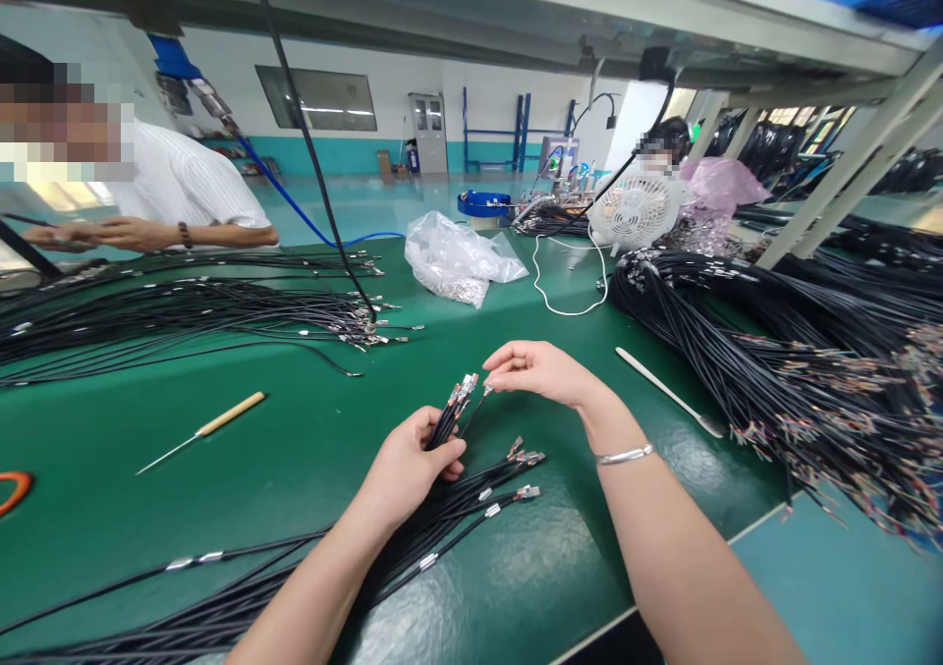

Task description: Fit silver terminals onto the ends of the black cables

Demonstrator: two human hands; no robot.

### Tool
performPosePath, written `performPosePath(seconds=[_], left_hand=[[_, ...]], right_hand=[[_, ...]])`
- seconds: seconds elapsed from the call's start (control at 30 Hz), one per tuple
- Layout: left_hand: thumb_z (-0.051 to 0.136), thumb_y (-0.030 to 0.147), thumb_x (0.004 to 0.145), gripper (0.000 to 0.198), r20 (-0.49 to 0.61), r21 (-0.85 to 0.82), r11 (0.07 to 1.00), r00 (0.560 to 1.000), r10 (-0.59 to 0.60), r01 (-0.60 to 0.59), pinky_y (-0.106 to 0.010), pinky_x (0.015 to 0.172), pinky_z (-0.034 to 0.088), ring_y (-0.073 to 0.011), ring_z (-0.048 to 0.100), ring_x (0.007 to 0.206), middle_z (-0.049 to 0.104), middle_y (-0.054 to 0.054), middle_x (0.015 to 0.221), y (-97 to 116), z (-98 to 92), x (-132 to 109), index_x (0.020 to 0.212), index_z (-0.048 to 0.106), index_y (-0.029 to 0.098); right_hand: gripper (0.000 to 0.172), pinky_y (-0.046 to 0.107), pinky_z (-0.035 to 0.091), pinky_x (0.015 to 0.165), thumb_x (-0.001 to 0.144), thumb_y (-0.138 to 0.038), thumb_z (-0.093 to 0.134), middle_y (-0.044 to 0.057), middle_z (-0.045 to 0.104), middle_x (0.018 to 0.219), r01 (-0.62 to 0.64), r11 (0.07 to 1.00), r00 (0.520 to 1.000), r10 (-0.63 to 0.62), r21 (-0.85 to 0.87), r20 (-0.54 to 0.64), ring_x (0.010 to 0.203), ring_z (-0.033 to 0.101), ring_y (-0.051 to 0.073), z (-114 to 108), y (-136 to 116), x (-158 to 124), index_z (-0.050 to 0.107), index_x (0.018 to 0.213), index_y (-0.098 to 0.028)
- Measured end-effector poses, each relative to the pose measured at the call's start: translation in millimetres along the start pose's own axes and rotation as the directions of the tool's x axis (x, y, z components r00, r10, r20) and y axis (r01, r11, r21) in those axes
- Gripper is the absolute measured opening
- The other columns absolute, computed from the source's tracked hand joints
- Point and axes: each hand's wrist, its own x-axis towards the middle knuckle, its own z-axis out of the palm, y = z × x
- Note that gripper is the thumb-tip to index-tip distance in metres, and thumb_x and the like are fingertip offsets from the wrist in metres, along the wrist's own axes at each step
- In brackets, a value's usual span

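Observation:
My left hand point(416, 459) is wrapped around a bunch of black cables point(444, 427), whose silvery connector ends stick up above the fingers. Thumb and fingertips of my right hand point(531, 370) pinch the connector end point(487, 388) of a single cable that leans out to the right of the bunch. Below my hands, more black cables point(449, 503) lie on the green table, with metal connectors at their right ends and silver sleeves along them.
An awl point(232, 415) lies at left near an orange handle point(15, 491). Cable bundles point(295, 311) stretch along the far left, beside a co-worker point(177, 174). Behind are a plastic bag point(461, 257) and white fan point(635, 211). Right are a white stick point(667, 390) and piled cables point(699, 341).

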Motion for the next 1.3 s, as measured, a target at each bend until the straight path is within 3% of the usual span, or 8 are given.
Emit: performPosePath(seconds=[0.13, 0.33, 0.47, 0.6, 0.73, 0.93, 1.1, 1.3], left_hand=[[0.066, 0.028, 0.063, 0.022, 0.028, 0.016, 1.0, 1.0, -0.009, 0.008, -0.022, 0.049, 0.042, -0.0099, 0.051, 0.044, 0.052, 0.006, 0.051, 3.6, -0.8, 1.2, 0.074, 0.05, 0.017], [0.062, 0.027, 0.064, 0.019, 0.042, 0.02, 0.999, 0.998, -0.039, 0.038, -0.022, 0.05, 0.04, -0.0097, 0.051, 0.045, 0.052, 0.006, 0.051, 5.8, -1.5, 1.8, 0.076, 0.053, 0.016], [0.06, 0.026, 0.066, 0.018, 0.064, 0.024, 0.999, 0.998, -0.027, 0.026, -0.023, 0.05, 0.042, -0.0106, 0.051, 0.046, 0.052, 0.006, 0.052, 0.6, -1.5, 3.8, 0.08, 0.052, 0.016], [0.057, 0.024, 0.07, 0.015, 0.101, 0.021, 1.0, 0.995, -0.019, 0.017, -0.023, 0.051, 0.043, -0.0109, 0.053, 0.049, 0.055, 0.004, 0.055, 1.6, -1.7, 1.3, 0.081, 0.051, 0.016], [0.06, 0.029, 0.071, 0.019, 0.179, -0.055, 0.998, 0.984, -0.022, 0.032, -0.018, 0.043, 0.035, -0.0105, 0.056, 0.054, 0.057, 0.002, 0.064, 7.9, -5.2, -4.8, 0.08, 0.051, 0.015], [0.065, 0.027, 0.069, 0.022, 0.231, -0.127, 0.991, 0.973, -0.007, 0.037, -0.017, 0.042, 0.033, -0.0071, 0.052, 0.051, 0.057, 0.002, 0.065, 6.6, -12.7, -3.4, 0.078, 0.05, 0.014], [0.065, 0.024, 0.068, 0.022, 0.231, -0.116, 0.989, 0.971, -0.066, 0.095, -0.018, 0.043, 0.036, -0.0072, 0.053, 0.051, 0.061, 0.0, 0.07, 2.9, -12.4, 2.3, 0.08, 0.05, 0.014], [0.065, 0.025, 0.069, 0.023, 0.238, -0.118, 0.983, 0.965, -0.107, 0.138, -0.019, 0.046, 0.041, -0.0078, 0.054, 0.052, 0.062, 0.0, 0.069, 5.9, -11.4, 3.7, 0.08, 0.05, 0.014]], right_hand=[[0.025, 0.025, 0.048, 0.068, 0.071, -0.028, 0.068, 0.006, 0.068, 0.083, -0.033, 0.997, 0.999, 0.031, -0.073, -0.028, 0.073, 0.062, 0.013, -5.5, 2.8, 1.9, 0.062, 0.093, -0.015], [0.028, 0.025, 0.046, 0.069, 0.071, -0.034, 0.068, 0.004, 0.067, 0.083, -0.151, 0.938, 0.954, 0.221, -0.313, 0.202, 0.077, 0.061, 0.015, -16.7, -3.9, -24.5, 0.065, 0.091, -0.016], [0.031, 0.029, 0.047, 0.077, 0.066, -0.033, 0.072, 0.004, 0.068, 0.088, -0.22, 0.922, 0.927, 0.299, -0.318, 0.225, 0.082, 0.062, 0.017, -9.6, 4.9, -53.9, 0.065, 0.091, -0.018], [0.025, 0.03, 0.047, 0.076, 0.069, -0.034, 0.068, 0.004, 0.068, 0.086, -0.175, 0.952, 0.971, 0.209, -0.25, 0.118, 0.08, 0.061, 0.017, 0.0, 15.8, -59.6, 0.066, 0.087, -0.017], [0.025, 0.029, 0.046, 0.073, 0.069, -0.037, 0.069, 0.004, 0.067, 0.081, -0.098, 0.964, 0.994, 0.107, -0.248, 0.024, 0.077, 0.06, 0.017, 2.6, 7.7, -39.9, 0.067, 0.083, -0.016], [0.028, 0.027, 0.045, 0.068, 0.072, -0.042, 0.066, 0.004, 0.067, 0.075, -0.063, 0.983, 0.997, 0.071, -0.172, 0.041, 0.072, 0.059, 0.015, 4.7, 5.9, -11.8, 0.066, 0.08, -0.014], [0.029, 0.027, 0.045, 0.066, 0.077, -0.043, 0.06, 0.005, 0.067, 0.074, -0.077, 0.991, 0.996, 0.081, -0.111, 0.029, 0.068, 0.059, 0.013, 6.1, 20.2, -11.1, 0.065, 0.079, -0.014], [0.028, 0.027, 0.045, 0.066, 0.08, -0.041, 0.057, 0.003, 0.065, 0.072, -0.069, 0.995, 0.997, 0.072, -0.067, 0.037, 0.065, 0.057, 0.012, 6.1, 18.9, -12.4, 0.063, 0.073, -0.014]])
